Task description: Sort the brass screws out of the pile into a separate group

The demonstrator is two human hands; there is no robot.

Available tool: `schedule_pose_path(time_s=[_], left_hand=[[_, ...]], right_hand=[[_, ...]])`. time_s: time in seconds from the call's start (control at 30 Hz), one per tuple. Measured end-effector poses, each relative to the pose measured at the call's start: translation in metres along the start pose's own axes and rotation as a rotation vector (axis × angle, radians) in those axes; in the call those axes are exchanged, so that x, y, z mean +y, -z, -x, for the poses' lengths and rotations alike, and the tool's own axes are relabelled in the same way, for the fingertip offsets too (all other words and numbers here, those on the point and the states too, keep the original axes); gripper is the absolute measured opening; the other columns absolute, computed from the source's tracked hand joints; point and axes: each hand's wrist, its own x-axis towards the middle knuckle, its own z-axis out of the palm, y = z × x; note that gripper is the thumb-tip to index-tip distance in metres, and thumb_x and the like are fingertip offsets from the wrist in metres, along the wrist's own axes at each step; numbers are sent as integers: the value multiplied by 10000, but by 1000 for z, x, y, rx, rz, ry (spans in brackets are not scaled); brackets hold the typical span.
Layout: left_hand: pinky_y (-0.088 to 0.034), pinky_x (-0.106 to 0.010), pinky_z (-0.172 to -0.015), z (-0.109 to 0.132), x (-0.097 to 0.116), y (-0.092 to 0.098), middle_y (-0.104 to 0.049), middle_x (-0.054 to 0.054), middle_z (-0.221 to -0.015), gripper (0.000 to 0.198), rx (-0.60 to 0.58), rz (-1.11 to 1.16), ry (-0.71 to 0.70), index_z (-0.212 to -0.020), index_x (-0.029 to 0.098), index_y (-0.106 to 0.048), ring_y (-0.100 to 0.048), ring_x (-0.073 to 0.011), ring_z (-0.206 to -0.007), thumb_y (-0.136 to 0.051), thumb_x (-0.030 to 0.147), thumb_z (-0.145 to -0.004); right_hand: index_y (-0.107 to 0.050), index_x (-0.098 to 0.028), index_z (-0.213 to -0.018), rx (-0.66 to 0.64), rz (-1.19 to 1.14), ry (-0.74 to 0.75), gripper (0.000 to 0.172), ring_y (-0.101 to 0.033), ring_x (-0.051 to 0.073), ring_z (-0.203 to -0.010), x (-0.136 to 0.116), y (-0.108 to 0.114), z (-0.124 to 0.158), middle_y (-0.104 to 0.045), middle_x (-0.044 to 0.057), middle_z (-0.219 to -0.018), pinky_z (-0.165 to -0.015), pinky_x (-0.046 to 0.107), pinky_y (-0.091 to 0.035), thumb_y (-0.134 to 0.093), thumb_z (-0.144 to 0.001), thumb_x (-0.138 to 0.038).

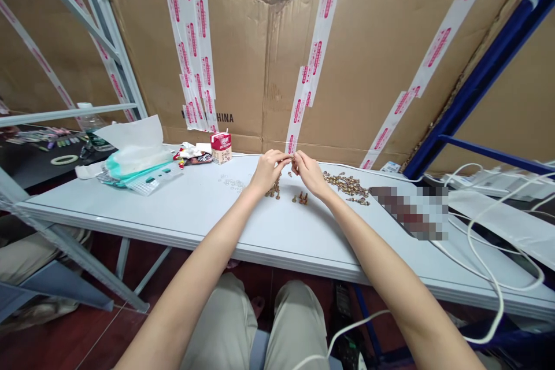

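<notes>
Left hand (pixel 267 169) and right hand (pixel 309 172) fingertip to fingertip, pinching one small brass part (pixel 291 157) between them, heap of brass parts (pixel 347 185) just right of the right hand, small clusters (pixel 300 199) below both hands — on the white surface (pixel 208 214).

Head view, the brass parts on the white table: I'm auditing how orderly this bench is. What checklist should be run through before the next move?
1. Grip: left hand and right hand pinch one small brass-coloured part between their fingertips: ok.
2. Part held straight: cannot tell, too small.
3. Stock: loose heap of brass-coloured metal parts lies beside the right hand: ok.
4. Small cluster of brass parts sits apart from the heap: ok.
5. White cable lies to the right, not touching either hand: ok.
</notes>
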Motion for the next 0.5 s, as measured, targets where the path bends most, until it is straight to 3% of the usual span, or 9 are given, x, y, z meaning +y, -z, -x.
schedule_pose_path(time_s=[0.13, 0.23, 0.33, 0.5], left_hand=[[-443, -254, -705, -1, 4, 1, -668, -52, -803, 181, 24, 117, 103, -847, 159, -675, -587, -133, -734, -540, 265, -792], [-446, -265, -717, 0, 5, 0, -674, -55, -807, 173, 35, 108, 91, -839, 164, -681, -593, -141, -748, -561, 271, -777], [-442, -279, -727, 1, 5, -2, -674, -61, -812, 184, 63, 49, 16, -872, 165, -677, -577, -144, -762, -541, 259, -792], [-433, -287, -732, 4, 2, -3, -664, -54, -839, 198, 81, -34, -77, -917, 180, -665, -550, -143, -793, -501, 233, -819]], right_hand=[[-488, -202, -856, 100, 433, 116, 356, -514, 164, -594, 2, 2, 4, -567, 19, -636, -546, 239, -253, -240, -897, -454], [-506, -199, -842, 131, 516, 136, 360, -515, 173, -591, 3, 2, 6, -571, 36, -644, -531, 242, -226, -244, -900, -439], [-488, -202, -754, 154, 389, 128, 369, -492, 160, -574, 3, -1, 6, -542, 30, -612, -544, 239, -243, -257, -893, -454], [-394, -195, -637, 104, -41, 89, 441, -389, 120, -532, 7, -8, 0, -402, -12, -548, -544, 231, -285, -265, -848, -560]])
